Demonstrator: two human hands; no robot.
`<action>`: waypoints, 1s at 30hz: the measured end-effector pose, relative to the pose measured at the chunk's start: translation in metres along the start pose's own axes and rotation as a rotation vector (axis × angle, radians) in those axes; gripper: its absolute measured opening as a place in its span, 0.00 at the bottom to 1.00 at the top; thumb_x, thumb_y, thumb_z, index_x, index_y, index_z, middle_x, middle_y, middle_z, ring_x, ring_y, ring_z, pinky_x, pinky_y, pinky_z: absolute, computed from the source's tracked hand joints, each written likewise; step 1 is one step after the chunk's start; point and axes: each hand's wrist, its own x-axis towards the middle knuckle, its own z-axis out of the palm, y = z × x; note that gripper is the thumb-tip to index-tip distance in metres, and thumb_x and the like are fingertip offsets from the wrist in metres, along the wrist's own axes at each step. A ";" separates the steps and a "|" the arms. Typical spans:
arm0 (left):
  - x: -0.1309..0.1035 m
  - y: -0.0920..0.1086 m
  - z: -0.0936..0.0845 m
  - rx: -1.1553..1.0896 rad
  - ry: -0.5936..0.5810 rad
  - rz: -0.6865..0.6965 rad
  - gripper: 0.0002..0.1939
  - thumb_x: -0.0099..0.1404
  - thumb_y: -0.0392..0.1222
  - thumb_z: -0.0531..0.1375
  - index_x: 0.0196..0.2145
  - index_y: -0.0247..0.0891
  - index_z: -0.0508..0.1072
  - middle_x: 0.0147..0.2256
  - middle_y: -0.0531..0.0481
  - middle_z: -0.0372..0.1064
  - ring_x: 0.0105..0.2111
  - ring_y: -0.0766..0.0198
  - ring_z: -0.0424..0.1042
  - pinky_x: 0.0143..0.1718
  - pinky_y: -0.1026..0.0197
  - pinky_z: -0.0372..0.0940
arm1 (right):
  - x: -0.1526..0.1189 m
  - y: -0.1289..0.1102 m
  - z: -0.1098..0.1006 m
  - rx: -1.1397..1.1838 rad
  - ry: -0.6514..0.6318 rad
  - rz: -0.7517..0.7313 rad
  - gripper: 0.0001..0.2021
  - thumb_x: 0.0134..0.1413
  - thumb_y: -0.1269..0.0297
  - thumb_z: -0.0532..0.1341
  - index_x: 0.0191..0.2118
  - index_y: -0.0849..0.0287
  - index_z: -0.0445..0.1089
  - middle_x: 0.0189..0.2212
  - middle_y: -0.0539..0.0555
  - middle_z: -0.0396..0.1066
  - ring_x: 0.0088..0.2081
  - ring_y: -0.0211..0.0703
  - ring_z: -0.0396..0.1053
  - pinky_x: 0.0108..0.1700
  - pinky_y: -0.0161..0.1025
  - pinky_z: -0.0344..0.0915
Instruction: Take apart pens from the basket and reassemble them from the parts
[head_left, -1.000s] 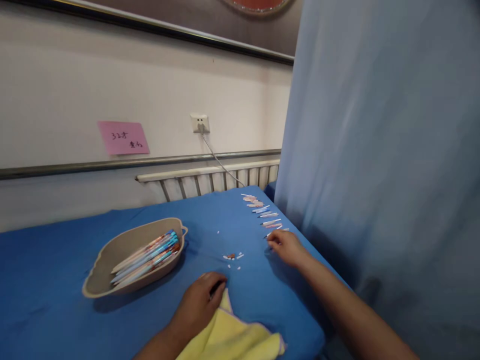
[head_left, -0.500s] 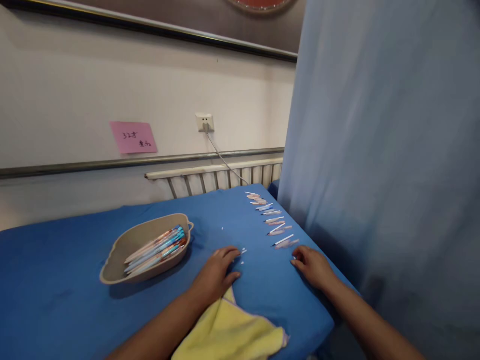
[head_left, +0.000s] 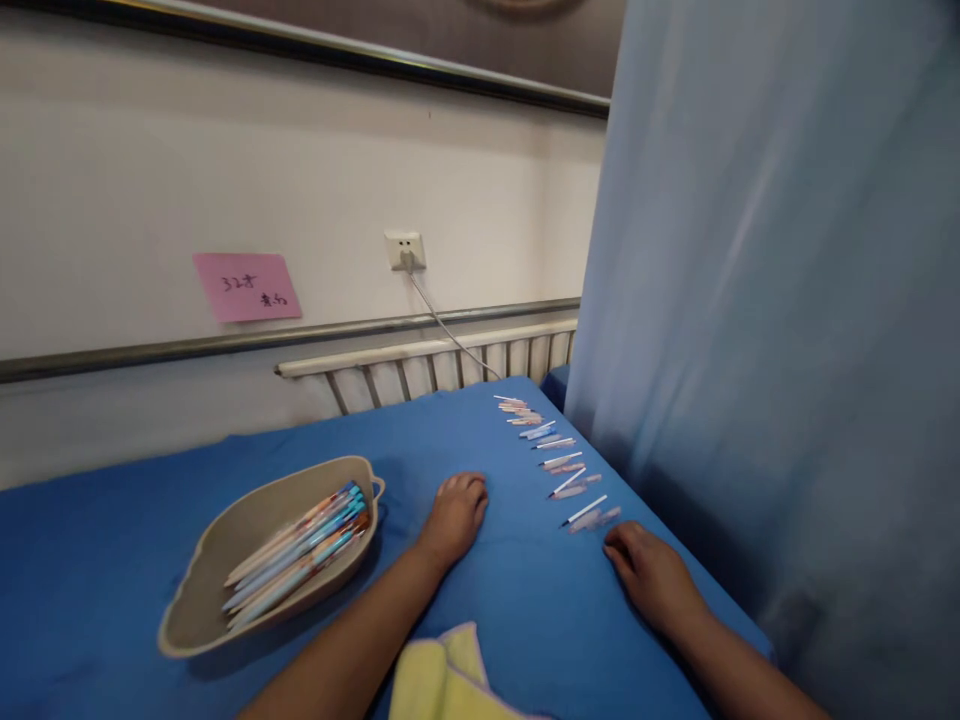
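Observation:
My left hand [head_left: 454, 515] lies palm down on the blue cloth, its fingers curled together; the small white bits are not visible, and whatever it may hold is hidden. My right hand [head_left: 651, 572] rests near the right edge with fingers bent inward, just below the nearest pen parts [head_left: 596, 518]. Nothing can be made out in its fingers. Several small groups of disassembled pen parts [head_left: 559, 463], thin white refills and clear or pinkish barrels, form a row going away from me. A beige basket [head_left: 184, 608] at the left holds several pens [head_left: 300, 555].
A yellow cloth [head_left: 442, 680] lies at the front edge. The blue-covered surface [head_left: 105, 520] meets a metal rail [head_left: 375, 353] at the back. A blue curtain [head_left: 765, 250] hangs at the right. A plugged socket [head_left: 405, 250] and pink note [head_left: 247, 287] are on the wall.
My left hand has moved forward over where white bits lay, and its fingers have drawn together. My right hand appears slightly lower and farther right; the view has shifted.

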 end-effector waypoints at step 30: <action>-0.050 0.033 -0.005 -0.487 -0.142 0.147 0.08 0.66 0.37 0.51 0.39 0.41 0.68 0.42 0.46 0.69 0.45 0.60 0.66 0.48 0.56 0.61 | 0.030 0.014 -0.005 -0.091 0.035 -0.077 0.19 0.56 0.67 0.54 0.54 0.53 0.64 0.49 0.57 0.66 0.48 0.49 0.64 0.51 0.47 0.61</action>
